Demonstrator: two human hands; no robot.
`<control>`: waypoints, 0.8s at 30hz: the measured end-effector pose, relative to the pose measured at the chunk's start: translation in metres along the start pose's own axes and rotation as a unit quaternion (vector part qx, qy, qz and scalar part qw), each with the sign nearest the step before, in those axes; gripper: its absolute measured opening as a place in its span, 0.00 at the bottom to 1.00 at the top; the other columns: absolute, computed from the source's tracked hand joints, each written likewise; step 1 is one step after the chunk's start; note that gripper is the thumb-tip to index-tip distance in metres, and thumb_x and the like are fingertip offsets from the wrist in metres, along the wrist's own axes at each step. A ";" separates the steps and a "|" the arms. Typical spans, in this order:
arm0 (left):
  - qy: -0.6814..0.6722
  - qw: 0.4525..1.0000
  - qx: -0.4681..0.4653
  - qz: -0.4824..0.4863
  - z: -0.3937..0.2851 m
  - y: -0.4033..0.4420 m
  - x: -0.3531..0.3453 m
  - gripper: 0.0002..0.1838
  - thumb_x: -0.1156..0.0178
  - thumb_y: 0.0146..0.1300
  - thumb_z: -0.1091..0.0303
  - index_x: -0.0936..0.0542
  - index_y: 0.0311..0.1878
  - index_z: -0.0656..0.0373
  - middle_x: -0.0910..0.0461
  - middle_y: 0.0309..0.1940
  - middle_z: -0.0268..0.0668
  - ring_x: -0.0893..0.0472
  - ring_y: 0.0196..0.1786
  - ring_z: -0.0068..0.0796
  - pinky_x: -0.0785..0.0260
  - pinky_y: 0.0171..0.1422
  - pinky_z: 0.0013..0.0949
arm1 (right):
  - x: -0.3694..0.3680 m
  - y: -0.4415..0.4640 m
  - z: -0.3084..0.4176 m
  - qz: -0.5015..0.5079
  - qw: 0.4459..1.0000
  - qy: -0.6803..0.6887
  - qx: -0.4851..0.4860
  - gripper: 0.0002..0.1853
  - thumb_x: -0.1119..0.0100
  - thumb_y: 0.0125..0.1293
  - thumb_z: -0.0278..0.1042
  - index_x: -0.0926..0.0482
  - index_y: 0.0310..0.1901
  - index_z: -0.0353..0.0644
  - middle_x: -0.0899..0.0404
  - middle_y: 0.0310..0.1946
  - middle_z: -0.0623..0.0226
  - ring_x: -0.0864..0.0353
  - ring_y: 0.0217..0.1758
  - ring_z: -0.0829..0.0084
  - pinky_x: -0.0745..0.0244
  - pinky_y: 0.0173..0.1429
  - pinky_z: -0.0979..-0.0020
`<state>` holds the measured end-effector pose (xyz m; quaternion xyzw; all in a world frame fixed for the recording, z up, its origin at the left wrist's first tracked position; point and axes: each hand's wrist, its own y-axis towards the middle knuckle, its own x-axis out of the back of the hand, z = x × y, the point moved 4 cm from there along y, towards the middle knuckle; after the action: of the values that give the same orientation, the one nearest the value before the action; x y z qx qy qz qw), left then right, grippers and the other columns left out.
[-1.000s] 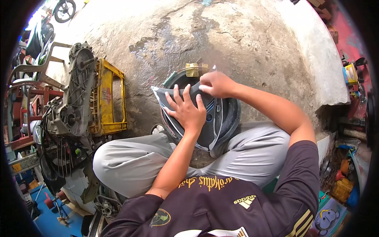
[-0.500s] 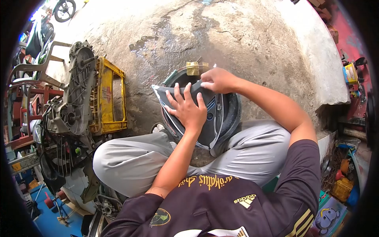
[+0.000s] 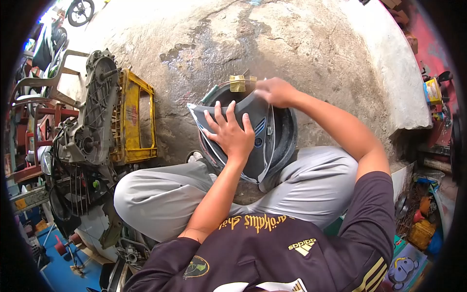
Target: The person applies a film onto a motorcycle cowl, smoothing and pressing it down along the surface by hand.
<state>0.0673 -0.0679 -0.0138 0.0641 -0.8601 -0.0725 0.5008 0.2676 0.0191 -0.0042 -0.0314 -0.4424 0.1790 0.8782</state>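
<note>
In the head view, a dark panel (image 3: 256, 153) is lying across a black tub (image 3: 291, 146) right in front of the person. The left hand (image 3: 228, 131) rests on it palm down, fingers spread pretty wide. The right hand (image 3: 277, 92) is at the panel's upper right edge, fingers curled but blurry, so can't tell if it's pinching anything. Yellow block (image 3: 237, 83) by the tub's far rim, yellow crate (image 3: 126, 121) over to the left.

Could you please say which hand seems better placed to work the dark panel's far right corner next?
Probably the right hand: it is right there, while the left hand lies spread across the panel.
</note>
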 end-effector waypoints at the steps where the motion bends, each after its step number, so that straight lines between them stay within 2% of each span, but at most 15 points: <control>1: -0.002 1.000 0.004 0.000 0.000 -0.001 0.000 0.29 0.36 0.70 0.51 0.24 0.72 0.44 0.37 0.80 0.43 0.48 0.85 0.61 0.60 0.80 0.78 | 0.005 0.001 -0.011 0.004 1.000 -0.003 0.001 0.15 0.40 0.74 0.44 0.16 0.42 0.40 0.13 0.37 0.47 0.14 0.44 0.45 0.21 0.50 0.51; 3: -0.007 1.000 0.008 0.005 -0.001 -0.001 0.001 0.29 0.36 0.69 0.51 0.24 0.72 0.44 0.37 0.80 0.43 0.48 0.85 0.61 0.60 0.80 0.78 | 0.014 0.006 -0.027 -0.021 0.997 0.043 -0.058 0.14 0.41 0.75 0.44 0.15 0.44 0.42 0.13 0.38 0.47 0.13 0.44 0.46 0.21 0.50 0.53; 5: -0.006 1.000 0.007 0.005 -0.001 -0.001 0.001 0.29 0.36 0.69 0.51 0.24 0.72 0.44 0.37 0.81 0.43 0.48 0.85 0.61 0.60 0.80 0.78 | 0.010 0.008 -0.022 -0.015 0.997 0.049 -0.064 0.14 0.41 0.74 0.44 0.14 0.45 0.43 0.12 0.39 0.47 0.13 0.44 0.46 0.20 0.50 0.54; 8: -0.005 1.000 0.006 0.006 -0.001 0.002 0.003 0.29 0.35 0.69 0.51 0.24 0.72 0.44 0.37 0.81 0.42 0.48 0.85 0.61 0.60 0.80 0.78 | -0.010 0.004 0.012 0.009 0.999 -0.005 0.048 0.14 0.40 0.73 0.44 0.15 0.43 0.41 0.13 0.37 0.48 0.13 0.43 0.44 0.21 0.49 0.52; 11: -0.007 1.000 0.006 0.005 0.002 -0.003 0.000 0.29 0.35 0.69 0.51 0.24 0.72 0.44 0.38 0.81 0.42 0.49 0.85 0.61 0.60 0.80 0.78 | -0.011 0.003 0.014 0.045 0.997 -0.025 0.050 0.14 0.38 0.72 0.44 0.16 0.43 0.40 0.13 0.37 0.48 0.13 0.43 0.44 0.21 0.49 0.51; 12: -0.011 1.000 0.004 0.003 0.002 -0.003 0.000 0.29 0.35 0.69 0.51 0.24 0.72 0.44 0.38 0.80 0.42 0.49 0.85 0.61 0.59 0.79 0.79 | -0.002 0.005 0.013 0.046 0.999 -0.004 0.008 0.13 0.36 0.71 0.44 0.15 0.42 0.41 0.13 0.37 0.48 0.12 0.43 0.46 0.20 0.48 0.51; 13: -0.016 1.000 0.000 -0.002 0.001 -0.001 0.001 0.29 0.35 0.69 0.51 0.24 0.72 0.43 0.37 0.80 0.42 0.49 0.85 0.60 0.58 0.78 0.80 | 0.006 0.011 0.004 0.008 1.000 -0.007 0.017 0.13 0.34 0.69 0.44 0.14 0.40 0.41 0.13 0.37 0.48 0.12 0.42 0.48 0.20 0.48 0.52; 15: -0.013 1.000 -0.001 -0.005 0.001 -0.001 0.001 0.29 0.35 0.69 0.51 0.24 0.72 0.43 0.38 0.80 0.42 0.49 0.85 0.61 0.57 0.78 0.81 | 0.015 0.019 -0.019 0.001 0.999 0.027 -0.029 0.14 0.34 0.68 0.43 0.15 0.39 0.39 0.12 0.38 0.48 0.12 0.43 0.47 0.19 0.49 0.54; 19: -0.006 1.000 -0.004 0.005 0.001 -0.001 0.001 0.30 0.35 0.69 0.50 0.25 0.73 0.42 0.39 0.81 0.41 0.49 0.86 0.62 0.57 0.78 0.81 | 0.013 0.012 -0.020 -0.006 0.998 0.029 -0.053 0.14 0.35 0.68 0.42 0.15 0.39 0.37 0.13 0.37 0.47 0.13 0.42 0.45 0.21 0.48 0.53; 22: -0.011 1.000 0.008 0.009 0.001 -0.001 0.000 0.30 0.34 0.69 0.50 0.24 0.73 0.43 0.38 0.81 0.42 0.50 0.86 0.61 0.60 0.79 0.79 | 0.004 0.007 0.016 0.028 0.999 0.003 0.045 0.13 0.36 0.70 0.41 0.16 0.39 0.37 0.16 0.34 0.46 0.15 0.40 0.45 0.23 0.46 0.52; 24: -0.009 1.000 -0.003 0.000 0.002 -0.001 0.001 0.30 0.35 0.69 0.50 0.25 0.73 0.42 0.39 0.80 0.41 0.50 0.85 0.62 0.57 0.78 0.81 | 0.001 0.006 0.013 0.027 0.999 0.006 0.034 0.14 0.37 0.71 0.42 0.16 0.40 0.38 0.15 0.34 0.46 0.15 0.40 0.45 0.23 0.47 0.52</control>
<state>0.0655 -0.0686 -0.0142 0.0624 -0.8645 -0.0755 0.4930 0.2566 0.0238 0.0029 -0.0147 -0.4299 0.2171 0.8763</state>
